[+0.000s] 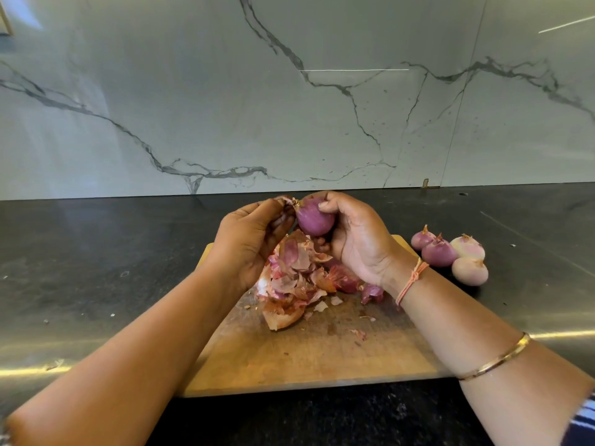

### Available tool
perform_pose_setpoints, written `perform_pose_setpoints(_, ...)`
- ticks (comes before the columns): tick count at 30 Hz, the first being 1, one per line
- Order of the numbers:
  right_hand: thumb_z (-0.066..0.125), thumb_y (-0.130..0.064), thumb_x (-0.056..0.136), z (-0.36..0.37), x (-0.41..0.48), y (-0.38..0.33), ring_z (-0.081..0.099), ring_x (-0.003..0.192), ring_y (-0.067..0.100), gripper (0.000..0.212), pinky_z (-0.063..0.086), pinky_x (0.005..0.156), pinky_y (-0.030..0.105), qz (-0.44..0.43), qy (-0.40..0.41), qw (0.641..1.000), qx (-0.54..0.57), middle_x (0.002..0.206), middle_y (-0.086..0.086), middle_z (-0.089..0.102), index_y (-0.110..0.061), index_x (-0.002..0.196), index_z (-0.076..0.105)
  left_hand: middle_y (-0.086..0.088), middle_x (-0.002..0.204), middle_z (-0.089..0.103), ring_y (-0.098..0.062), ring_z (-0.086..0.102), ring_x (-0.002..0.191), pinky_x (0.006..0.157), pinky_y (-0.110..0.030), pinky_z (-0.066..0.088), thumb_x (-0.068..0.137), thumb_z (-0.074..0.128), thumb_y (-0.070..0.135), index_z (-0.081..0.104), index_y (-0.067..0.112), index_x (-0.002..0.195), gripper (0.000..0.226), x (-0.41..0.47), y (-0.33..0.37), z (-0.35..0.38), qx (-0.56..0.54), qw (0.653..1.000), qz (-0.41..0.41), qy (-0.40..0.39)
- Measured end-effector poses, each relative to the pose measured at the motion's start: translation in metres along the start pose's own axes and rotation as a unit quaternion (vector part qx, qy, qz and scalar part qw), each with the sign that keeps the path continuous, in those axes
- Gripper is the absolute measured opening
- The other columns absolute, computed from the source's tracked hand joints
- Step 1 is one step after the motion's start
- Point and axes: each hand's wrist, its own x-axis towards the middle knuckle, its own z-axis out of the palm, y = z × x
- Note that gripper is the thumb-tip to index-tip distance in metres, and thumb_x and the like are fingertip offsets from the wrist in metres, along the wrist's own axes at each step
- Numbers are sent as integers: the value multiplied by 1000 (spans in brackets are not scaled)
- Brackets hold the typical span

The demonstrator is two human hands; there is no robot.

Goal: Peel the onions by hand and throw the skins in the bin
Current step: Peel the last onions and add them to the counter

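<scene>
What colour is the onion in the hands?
Purple. The onion, held by the right hand, shows best in the head view, the only one.

You see five onions: one held onion [314, 218] and four loose onions [439, 252]. Two hands are in view, your left hand [254, 243] and right hand [357, 239]. There is one pile of skins [296, 278], one wooden board [322, 355], one thread band [413, 278] and one gold bangle [495, 358].
</scene>
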Motion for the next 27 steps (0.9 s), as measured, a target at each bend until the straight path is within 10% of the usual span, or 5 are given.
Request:
perform_pose_setpoints(5,47,-17,69,-4,4,1,53,92,23,25,40,54,20,-62,-24,997,-47,102,6,59,-15,91,57,-6,62,64,-8,66,53,54,-16,55,90,59,4,63,-1,81,11,10,7,-10,-61,996,-10,62)
perform_pose_setpoints(13,62,-13,85,-9,-2,1,59,82,24,29,49,71,26,-199,41,910,-360,101,0,59,-25,108,48,0,61,68,-12,65,61,66,-22,57,89,63,12,67,8,74,16,8,3,-13,141,984,96,43)
perform_pose_setpoints(20,67,-13,87,-12,2,6,51,112,11,51,38,90,4,-242,53,849,-467,126,4,51,-15,133,46,-4,73,70,-13,65,67,68,-23,57,87,65,7,71,13,84,9,3,0,-11,226,966,126,-20)
perform_pose_setpoints(27,71,-15,82,-10,-1,6,51,96,16,40,43,75,18,-273,34,798,-535,104,0,51,-9,114,47,0,71,71,-12,66,69,69,-26,57,87,65,9,72,15,79,11,2,-2,-11,232,963,137,-21)
